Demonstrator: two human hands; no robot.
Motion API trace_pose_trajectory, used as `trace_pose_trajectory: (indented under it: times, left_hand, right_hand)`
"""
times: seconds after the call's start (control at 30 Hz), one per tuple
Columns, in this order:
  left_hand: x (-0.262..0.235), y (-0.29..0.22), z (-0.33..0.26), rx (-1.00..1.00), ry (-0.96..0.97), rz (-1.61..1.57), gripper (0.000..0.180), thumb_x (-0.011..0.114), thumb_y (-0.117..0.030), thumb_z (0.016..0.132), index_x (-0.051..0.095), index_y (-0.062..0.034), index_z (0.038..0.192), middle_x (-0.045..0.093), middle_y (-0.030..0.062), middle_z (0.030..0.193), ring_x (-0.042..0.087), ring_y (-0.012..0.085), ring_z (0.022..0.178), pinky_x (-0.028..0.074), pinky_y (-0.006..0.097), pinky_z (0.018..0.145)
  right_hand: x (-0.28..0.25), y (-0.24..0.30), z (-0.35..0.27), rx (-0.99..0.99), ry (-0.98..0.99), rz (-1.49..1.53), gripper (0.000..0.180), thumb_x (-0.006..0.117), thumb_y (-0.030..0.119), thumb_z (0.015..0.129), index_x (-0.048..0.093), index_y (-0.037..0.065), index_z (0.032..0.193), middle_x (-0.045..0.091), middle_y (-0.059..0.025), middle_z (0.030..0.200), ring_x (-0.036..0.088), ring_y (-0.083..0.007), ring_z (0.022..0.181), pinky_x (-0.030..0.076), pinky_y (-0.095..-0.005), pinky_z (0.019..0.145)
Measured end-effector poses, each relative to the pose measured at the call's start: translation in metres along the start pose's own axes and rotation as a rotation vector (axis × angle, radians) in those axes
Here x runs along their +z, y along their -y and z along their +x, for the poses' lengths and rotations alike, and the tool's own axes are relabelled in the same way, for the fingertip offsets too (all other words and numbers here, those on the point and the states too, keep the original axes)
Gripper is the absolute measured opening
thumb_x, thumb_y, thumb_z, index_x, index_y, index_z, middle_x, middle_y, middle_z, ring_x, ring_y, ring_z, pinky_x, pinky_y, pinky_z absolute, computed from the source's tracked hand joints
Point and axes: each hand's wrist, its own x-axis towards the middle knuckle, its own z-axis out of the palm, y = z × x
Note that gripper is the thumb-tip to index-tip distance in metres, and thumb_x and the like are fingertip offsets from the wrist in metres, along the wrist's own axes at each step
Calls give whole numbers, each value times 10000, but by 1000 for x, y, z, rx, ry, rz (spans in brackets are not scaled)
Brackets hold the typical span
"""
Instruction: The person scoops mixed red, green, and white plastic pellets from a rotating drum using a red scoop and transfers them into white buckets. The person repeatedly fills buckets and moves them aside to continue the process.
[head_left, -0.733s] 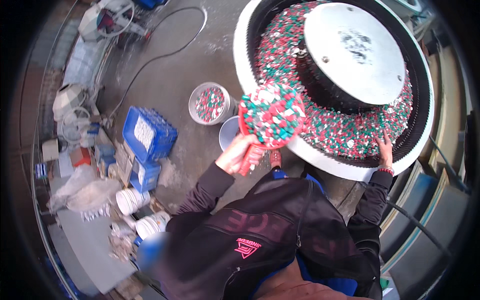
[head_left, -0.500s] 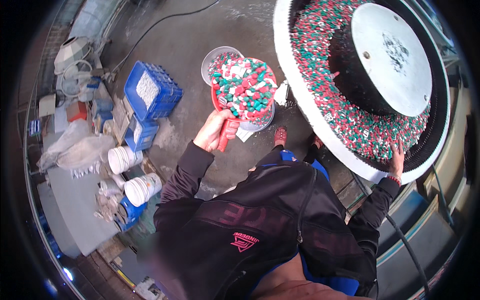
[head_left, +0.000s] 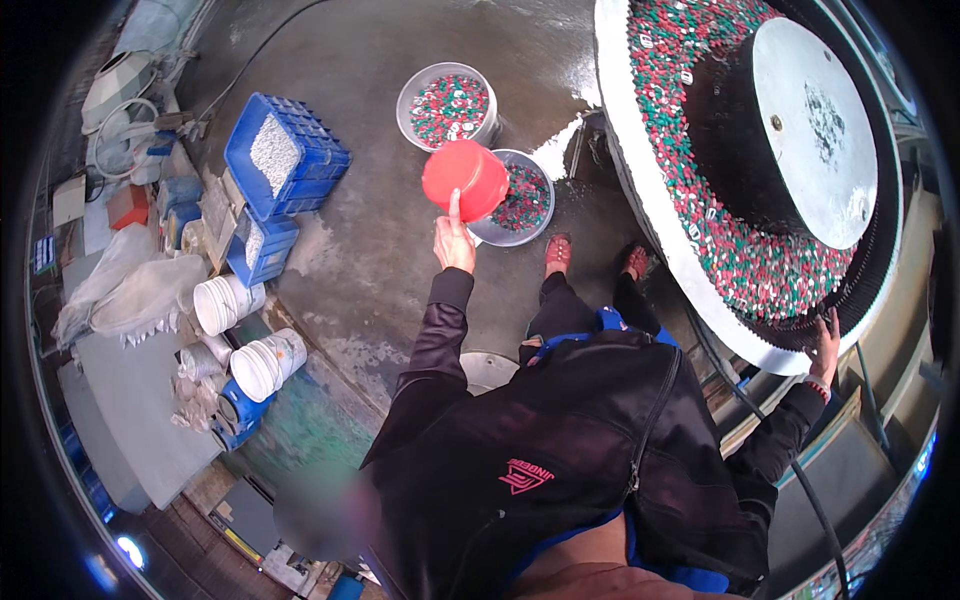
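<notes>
My left hand (head_left: 454,242) grips the handle of a red plastic dipper (head_left: 462,178), its index finger stretched along it. Tipped with its rounded underside toward me, the dipper hangs over the edge of a grey bucket (head_left: 508,238) holding small red, green and white pieces. The dipper's inside is hidden. Just beyond stands a second grey bucket (head_left: 404,112) of similar pieces. On the right, my right hand (head_left: 824,350) rests with fingers stretched over the near rim of a big round tub (head_left: 648,205), touching its dark ridged inner wall. Mixed pieces (head_left: 745,265) fill the tub's ring-shaped channel.
Blue crates (head_left: 318,165) with white pellets stand to the left. Nearer are white buckets (head_left: 225,305) and a blue container (head_left: 238,412). A dark hose (head_left: 815,495) runs beside my right arm. The concrete floor (head_left: 370,265) looks wet.
The dipper, heaped with pieces before, has turned over toward the nearer bucket. My right hand has shifted from the pieces to the tub's rim. The whole view has shifted slightly.
</notes>
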Motion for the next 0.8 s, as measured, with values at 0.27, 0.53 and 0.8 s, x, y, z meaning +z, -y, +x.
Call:
trace_pose_trajectory:
  times: [0.27,0.53,0.8]
  left_hand:
    - [-55,-133,76,-85,-252,-804,897,611,61,747,36,-143,1405,455,189,1213,540,256,1040,456,356,845]
    - [-28,-378,218,577,-5,328,821,525,-194,791,0,-54,1406,619,197,690,623,350,581,493,469,561]
    - [157,-395,255,818,69,736,780,505,-120,750,82,94,1369,623,84,647,608,199,537,488,357,486]
  right_hand:
    - [-24,-31,18,7,-125,-4,680,619,365,785,321,218,1378,487,-131,1243,482,-282,1093,414,-494,777]
    - [22,-80,124,-146,-2,256,631,612,219,808,347,-24,1326,481,-188,1246,487,-252,1113,383,-323,921]
    - [68,-104,236,-311,-345,-389,495,566,199,776,469,-59,1187,543,-283,1102,518,-390,1052,399,-422,921]
